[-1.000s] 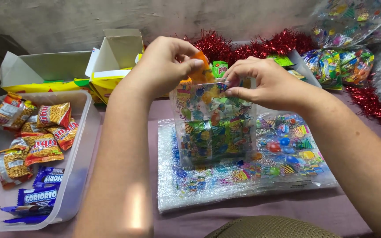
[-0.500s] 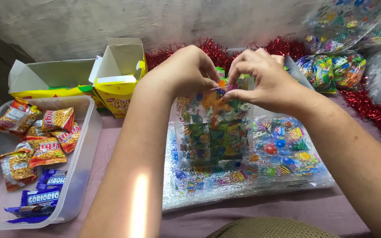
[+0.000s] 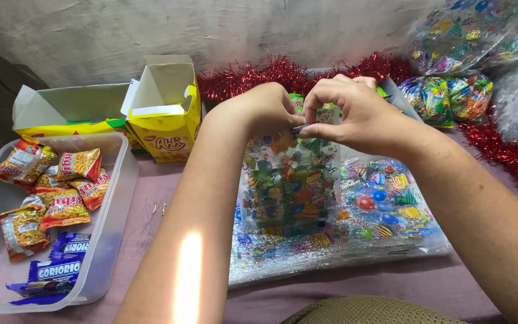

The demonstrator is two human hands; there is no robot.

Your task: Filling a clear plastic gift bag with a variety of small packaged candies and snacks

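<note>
A clear treat bag (image 3: 289,180) printed with colourful shapes stands upright in the middle of the table, filled with snack packets. My left hand (image 3: 265,111) and my right hand (image 3: 355,114) meet at its top edge, both pinching the mouth of the bag together. The bag rests on a flat stack of empty printed bags (image 3: 379,216).
A clear plastic tub (image 3: 112,240) at the left holds several orange snack packets (image 3: 67,180) and blue biscuit packs (image 3: 61,264). Two open yellow cartons (image 3: 163,114) stand behind it. Red tinsel (image 3: 259,75) runs along the back; filled treat bags (image 3: 445,96) lie at the far right.
Both hands have come together at the bag's top and closed its mouth; an orange packet seen there a second ago is no longer visible. The view shifted slightly.
</note>
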